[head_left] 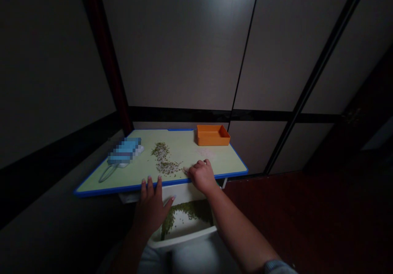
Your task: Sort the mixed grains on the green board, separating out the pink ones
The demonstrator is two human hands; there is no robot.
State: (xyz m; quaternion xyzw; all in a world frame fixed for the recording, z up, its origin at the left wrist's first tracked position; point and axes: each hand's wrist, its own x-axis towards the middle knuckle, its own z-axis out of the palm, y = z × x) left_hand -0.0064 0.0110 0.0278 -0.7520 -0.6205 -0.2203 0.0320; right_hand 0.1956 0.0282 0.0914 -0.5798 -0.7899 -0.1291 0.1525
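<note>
Small greenish-brown grains [167, 167] lie scattered in a curved patch on the pale green tabletop [184, 141], which has a blue edge. My right hand [202, 175] rests at the front edge, just right of the grains. Its fingers are curled in and pressed together; whatever they may hold is hidden. My left hand [152, 208] has its fingers spread, with the fingertips at the table's front edge and the thumb out to the right. Between my forearms, under the edge, a white drawer [186, 239] stands pulled out, with many green grains [196, 210] inside.
An orange open box [213, 139] stands at the table's back right corner. On the left lies a blue item [125, 150], blurred out, with a looped cord [107, 173]. Grey panels [184, 61] rise behind the table. The dark red floor [260, 208] is at right.
</note>
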